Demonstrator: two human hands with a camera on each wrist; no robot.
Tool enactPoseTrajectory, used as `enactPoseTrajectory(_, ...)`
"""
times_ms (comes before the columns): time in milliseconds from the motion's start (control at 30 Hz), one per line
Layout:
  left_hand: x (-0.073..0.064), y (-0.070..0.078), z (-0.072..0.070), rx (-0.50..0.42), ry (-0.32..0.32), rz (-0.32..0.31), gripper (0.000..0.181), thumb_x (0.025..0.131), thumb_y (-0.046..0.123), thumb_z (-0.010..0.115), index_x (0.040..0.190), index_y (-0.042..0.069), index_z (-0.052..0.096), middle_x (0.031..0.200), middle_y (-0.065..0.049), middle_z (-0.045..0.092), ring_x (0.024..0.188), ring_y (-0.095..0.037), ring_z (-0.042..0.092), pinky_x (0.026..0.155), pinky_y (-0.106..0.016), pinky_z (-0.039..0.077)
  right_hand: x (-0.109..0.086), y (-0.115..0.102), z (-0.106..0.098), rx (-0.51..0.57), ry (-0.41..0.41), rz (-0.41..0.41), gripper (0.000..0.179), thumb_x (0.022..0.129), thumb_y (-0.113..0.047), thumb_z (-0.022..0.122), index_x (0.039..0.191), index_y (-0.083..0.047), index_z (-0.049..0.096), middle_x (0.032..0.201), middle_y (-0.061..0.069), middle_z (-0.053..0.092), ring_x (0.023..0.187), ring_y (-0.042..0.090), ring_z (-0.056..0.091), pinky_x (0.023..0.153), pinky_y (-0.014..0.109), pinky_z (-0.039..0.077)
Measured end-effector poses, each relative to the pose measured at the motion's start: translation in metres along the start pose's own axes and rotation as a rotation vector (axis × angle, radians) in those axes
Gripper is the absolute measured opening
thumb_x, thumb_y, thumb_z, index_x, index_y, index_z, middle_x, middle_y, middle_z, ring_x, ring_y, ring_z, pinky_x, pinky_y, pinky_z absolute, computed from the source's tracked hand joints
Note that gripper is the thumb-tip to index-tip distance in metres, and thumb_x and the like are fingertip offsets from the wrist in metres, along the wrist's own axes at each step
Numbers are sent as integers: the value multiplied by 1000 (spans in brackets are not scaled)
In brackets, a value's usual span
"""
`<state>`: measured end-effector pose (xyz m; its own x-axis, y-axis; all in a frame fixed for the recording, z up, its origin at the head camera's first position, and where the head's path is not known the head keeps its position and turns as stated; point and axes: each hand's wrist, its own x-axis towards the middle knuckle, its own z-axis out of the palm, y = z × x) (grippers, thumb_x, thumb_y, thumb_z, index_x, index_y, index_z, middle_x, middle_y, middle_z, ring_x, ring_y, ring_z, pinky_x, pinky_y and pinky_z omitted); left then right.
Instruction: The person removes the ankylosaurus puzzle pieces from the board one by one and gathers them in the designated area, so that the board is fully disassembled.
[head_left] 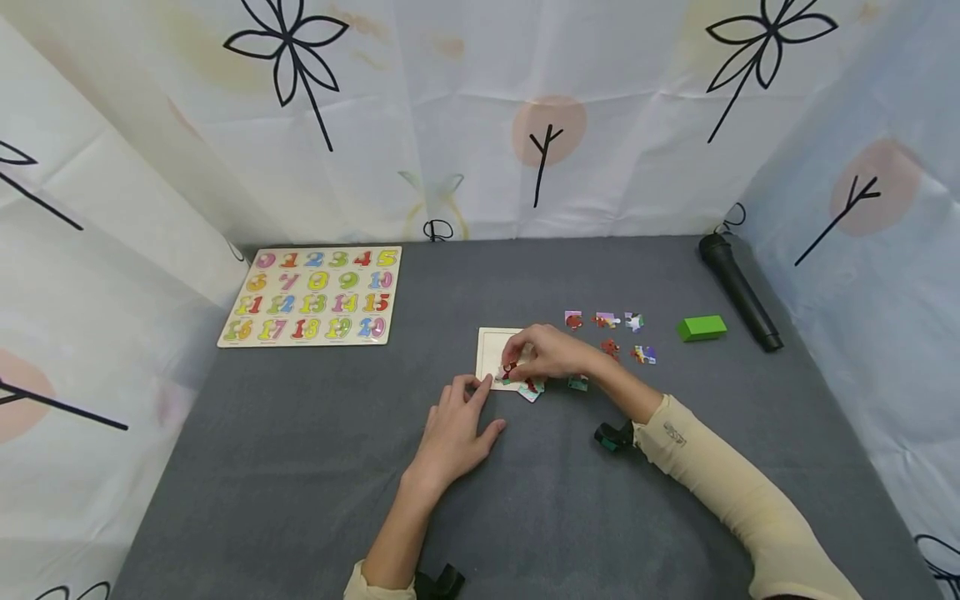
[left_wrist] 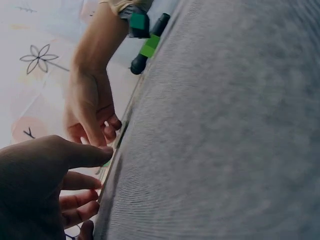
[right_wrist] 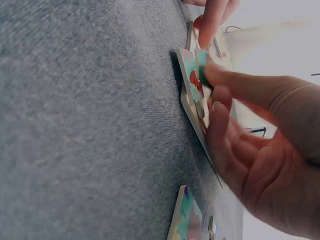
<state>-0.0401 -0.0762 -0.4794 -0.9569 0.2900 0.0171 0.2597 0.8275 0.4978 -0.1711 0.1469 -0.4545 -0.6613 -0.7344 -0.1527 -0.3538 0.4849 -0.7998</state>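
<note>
A small wooden puzzle tray point(head_left: 491, 343) lies flat on the table. Over its lower part, my right hand point(head_left: 551, 352) pinches a jigsaw piece point(right_wrist: 202, 61) with a teal edge between thumb and fingers. Beside that piece, another jigsaw piece point(right_wrist: 190, 75) in teal and red overlaps the tray's near rim at an angle. My left hand point(head_left: 453, 437) lies with its fingers extended and the index fingertip at the tray's lower left corner. In the left wrist view, the left thumb point(left_wrist: 90, 156) reaches toward the right hand.
Several loose jigsaw pieces point(head_left: 607, 320) are spread right of the tray. Beyond them lie a green block point(head_left: 702, 327) and a black microphone point(head_left: 741, 292). A number board point(head_left: 311, 296) is at the back left. Patterned white curtains point(head_left: 480, 117) surround the grey table point(head_left: 300, 467).
</note>
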Motion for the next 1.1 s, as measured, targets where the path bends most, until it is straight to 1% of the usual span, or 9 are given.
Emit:
enactPoseTrajectory(133, 0, -4, -2, -44, 5, 12, 61, 99, 32, 80, 153, 9, 63, 142, -13, 56, 110, -25, 53, 89, -46, 47, -7, 1, -4, 75, 35, -21, 11, 105, -11, 72, 112, -5, 78, 99, 17, 77, 56, 21, 62, 57, 30, 53)
enactPoseTrajectory(233, -1, -6, -5, -75, -1, 17, 58, 100, 31, 79, 151, 8, 64, 141, -14, 57, 111, -25, 53, 92, -47, 48, -18, 2, -7, 156, 55, -2, 13, 106, -11, 71, 115, -3, 75, 101, 20, 75, 57, 24, 59, 55, 32, 52)
enactPoseTrajectory(433, -2, -7, -9, -85, -9, 40, 55, 101, 32, 78, 150, 11, 65, 140, -12, 59, 112, -25, 55, 93, -46, 50, -50, 7, -14, 242, 100, 27, 17, 104, -9, 72, 118, 0, 72, 104, 24, 76, 58, 15, 58, 56, 29, 52)
enactPoseTrajectory(500, -2, -8, -11, -84, -15, 49, 54, 101, 32, 78, 150, 12, 66, 139, -11, 60, 112, -25, 55, 93, -46, 50, -62, 10, -16, 244, 123, 47, 17, 103, -9, 73, 118, -1, 73, 99, 22, 75, 57, 13, 58, 56, 28, 52)
enactPoseTrajectory(667, -2, -9, -16, -72, -51, 60, 53, 102, 34, 77, 150, 14, 66, 140, -9, 59, 113, -25, 54, 93, -45, 50, -90, 20, -21, 211, 172, 114, 14, 103, -11, 74, 116, -6, 74, 91, 17, 70, 57, 13, 57, 54, 30, 51)
enactPoseTrajectory(800, 0, -12, -17, -65, -87, 72, 53, 102, 35, 77, 150, 14, 66, 142, -9, 59, 113, -24, 54, 94, -44, 51, -112, 27, -25, 188, 202, 149, 14, 103, -11, 74, 116, -6, 75, 91, 19, 70, 58, 12, 56, 54, 30, 50)
enactPoseTrajectory(867, 0, -14, -18, -63, -104, 79, 53, 102, 36, 77, 150, 14, 66, 143, -9, 59, 112, -23, 53, 93, -43, 51, -122, 32, -26, 173, 213, 169, 15, 104, -11, 73, 117, -5, 75, 89, 17, 69, 58, 12, 56, 54, 30, 50)
enactPoseTrajectory(1000, 2, -17, -17, -81, -132, 93, 53, 103, 34, 76, 151, 15, 65, 145, -9, 57, 117, -25, 53, 96, -46, 51, -137, 40, -24, 95, 242, 228, 15, 104, -13, 73, 117, -5, 77, 85, 10, 69, 58, 10, 55, 55, 28, 49)
enactPoseTrajectory(1100, 4, -18, -16, -97, -144, 108, 54, 103, 34, 75, 152, 16, 64, 146, -10, 56, 120, -28, 54, 100, -49, 52, -143, 43, -19, 20, 283, 267, 14, 102, -14, 76, 114, -8, 78, 84, 5, 70, 57, 7, 56, 55, 27, 48)
